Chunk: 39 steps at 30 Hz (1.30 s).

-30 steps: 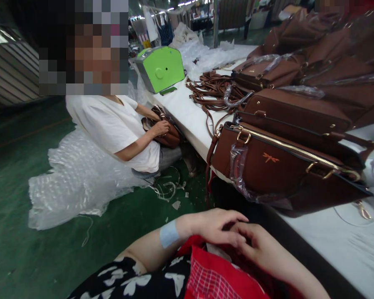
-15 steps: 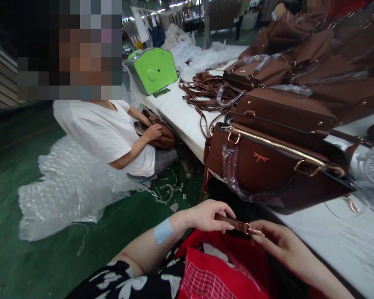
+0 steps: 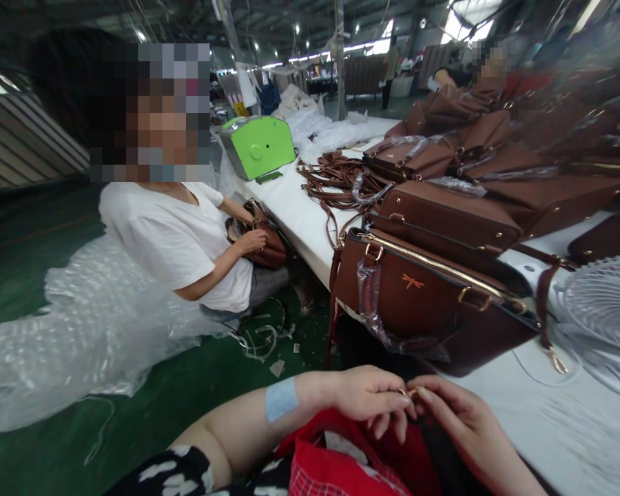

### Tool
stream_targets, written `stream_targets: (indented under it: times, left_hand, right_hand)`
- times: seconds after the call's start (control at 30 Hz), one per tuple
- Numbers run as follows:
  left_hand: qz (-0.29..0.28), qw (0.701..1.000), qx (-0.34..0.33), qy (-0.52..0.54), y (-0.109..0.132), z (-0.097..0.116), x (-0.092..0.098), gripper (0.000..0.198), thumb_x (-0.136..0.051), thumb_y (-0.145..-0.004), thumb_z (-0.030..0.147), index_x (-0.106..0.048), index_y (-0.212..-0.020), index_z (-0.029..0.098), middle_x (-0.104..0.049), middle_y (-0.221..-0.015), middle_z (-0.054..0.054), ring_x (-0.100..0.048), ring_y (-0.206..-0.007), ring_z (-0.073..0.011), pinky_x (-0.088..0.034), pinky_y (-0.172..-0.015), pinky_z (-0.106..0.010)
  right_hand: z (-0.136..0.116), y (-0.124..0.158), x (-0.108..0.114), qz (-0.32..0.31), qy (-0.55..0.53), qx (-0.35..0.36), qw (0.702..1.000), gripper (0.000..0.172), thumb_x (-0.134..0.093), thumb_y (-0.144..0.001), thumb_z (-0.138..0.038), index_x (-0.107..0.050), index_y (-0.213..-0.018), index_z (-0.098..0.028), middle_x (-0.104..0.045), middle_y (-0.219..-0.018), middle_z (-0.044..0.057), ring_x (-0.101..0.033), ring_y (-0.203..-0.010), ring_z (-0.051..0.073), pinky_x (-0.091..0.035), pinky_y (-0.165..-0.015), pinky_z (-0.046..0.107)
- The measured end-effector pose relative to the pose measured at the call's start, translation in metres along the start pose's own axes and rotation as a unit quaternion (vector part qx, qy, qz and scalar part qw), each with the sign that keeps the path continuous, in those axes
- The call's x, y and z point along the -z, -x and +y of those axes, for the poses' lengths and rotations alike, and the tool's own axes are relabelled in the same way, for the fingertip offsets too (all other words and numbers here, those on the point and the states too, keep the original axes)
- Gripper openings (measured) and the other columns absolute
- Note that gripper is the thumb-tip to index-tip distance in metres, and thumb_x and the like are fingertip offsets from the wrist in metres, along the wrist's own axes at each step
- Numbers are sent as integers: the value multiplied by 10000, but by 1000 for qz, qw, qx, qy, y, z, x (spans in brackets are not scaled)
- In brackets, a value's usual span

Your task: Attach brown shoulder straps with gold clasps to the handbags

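Over my lap, my left hand [image 3: 369,396] and my right hand [image 3: 457,413] meet at the fingertips. Between them shows a small gold metal clasp [image 3: 409,393] of a strap. Both hands have their fingers closed on it, and the left fingers hide the brown strap itself. Just beyond them, a brown handbag [image 3: 428,313] with a gold zipper and an orange dragonfly mark stands at the table edge. Clear plastic wraps its handle [image 3: 369,293]. From its right side hangs a brown strap end with a gold snap hook [image 3: 558,361].
More brown bags [image 3: 449,213] crowd the white table [image 3: 310,238], with a heap of brown straps [image 3: 335,179] and a green machine [image 3: 263,148] behind. A white fan [image 3: 607,296] stands right. At left sits a co-worker [image 3: 170,255] holding a bag; bubble wrap [image 3: 77,331] covers the floor.
My hands have drawn together around the clasp, and the strap that showed between them is now hidden by my left fingers. The view has tilted up and shifted a little right.
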<state>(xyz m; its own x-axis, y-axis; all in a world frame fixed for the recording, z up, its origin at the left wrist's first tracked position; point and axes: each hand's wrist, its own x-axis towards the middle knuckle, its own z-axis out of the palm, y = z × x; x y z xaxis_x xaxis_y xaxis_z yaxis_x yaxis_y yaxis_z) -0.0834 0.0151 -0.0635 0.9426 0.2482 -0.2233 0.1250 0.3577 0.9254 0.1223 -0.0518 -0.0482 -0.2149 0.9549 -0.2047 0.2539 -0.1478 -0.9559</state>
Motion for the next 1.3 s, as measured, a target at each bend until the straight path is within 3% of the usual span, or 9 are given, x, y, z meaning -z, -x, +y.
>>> stream_targets:
  times: [0.17, 0.3, 0.43, 0.57, 0.7, 0.8, 0.97, 1.17, 1.3]
  left_hand:
    - [-27, 996, -15, 86, -13, 18, -4, 612, -573, -768, 755, -545, -909, 160, -622, -658, 10, -564, -488, -91, -408, -460, -196]
    - [33, 997, -41, 58, -17, 39, -12, 552, -595, -815, 681, -593, -882, 133, -584, -635, 20, -392, -433, -34, -272, -426, -181]
    - [110, 983, -114, -97, -12, 88, -10, 493, -529, -907, 591, -652, -939, 114, -578, -651, 8, -436, -519, -51, -346, -525, -187]
    - [148, 897, -217, -356, -14, 160, -3, 417, -432, -984, 436, -669, -1122, 122, -662, -788, -48, -600, -744, -128, -470, -752, -247]
    - [193, 791, -275, -511, -53, 215, -2, 356, -399, -990, 312, -634, -1209, 157, -704, -1076, -79, -641, -999, -178, -477, -908, -287]
    - [216, 751, -250, -572, -94, 230, -1, 335, -391, -988, 284, -641, -1175, 163, -685, -1171, -90, -622, -1096, -198, -462, -964, -312]
    - [202, 738, -148, -627, -134, 212, 9, 358, -363, -991, 338, -685, -988, 181, -724, -974, -77, -666, -919, -203, -494, -825, -296]
    - [146, 719, -128, -667, -135, 196, 10, 381, -357, -992, 403, -678, -968, 199, -725, -962, -62, -668, -898, -202, -484, -756, -275]
    - [123, 667, -106, -727, -135, 198, -3, 376, -357, -985, 374, -676, -951, 177, -723, -953, -109, -689, -869, -248, -506, -728, -320]
  right_hand:
    - [2, 7, 11, 35, 18, 69, 997, 295, -544, -931, -437, -738, -1102, -295, -727, -952, 51, -665, -838, 183, -534, -738, 250]
    - [-2, 12, 17, 88, 36, 109, 990, 295, -568, -911, -442, -734, -1123, -323, -733, -992, 50, -676, -913, 207, -544, -765, 259]
    - [-21, 26, 35, 286, 52, 81, 953, 338, -638, -835, -521, -742, -1066, -297, -706, -854, 39, -649, -804, 209, -530, -744, 280]
    - [-40, 26, 73, 481, 40, 22, 876, 437, -617, -827, -582, -687, -1116, -262, -682, -862, 49, -617, -819, 229, -494, -765, 334]
    - [-41, 1, 106, 417, 103, 24, 902, 575, -593, -790, -646, -669, -1156, -209, -738, -885, 80, -687, -813, 265, -529, -714, 361]
    - [-41, -15, 113, 365, 112, 43, 923, 577, -556, -813, -661, -672, -1131, -194, -736, -816, 54, -685, -734, 227, -544, -687, 333]
    - [-39, -20, 112, 361, 158, 44, 918, 583, -574, -794, -675, -664, -1131, -207, -726, -834, 43, -662, -752, 219, -517, -666, 305]
    - [-24, -24, 107, 294, 85, 41, 951, 509, -493, -838, -664, -681, -968, -210, -616, -626, -2, -581, -580, 175, -460, -539, 279]
    - [-30, -26, 105, 277, 7, 39, 960, 541, -615, -754, -680, -670, -948, -178, -539, -565, -33, -510, -518, 147, -423, -521, 279]
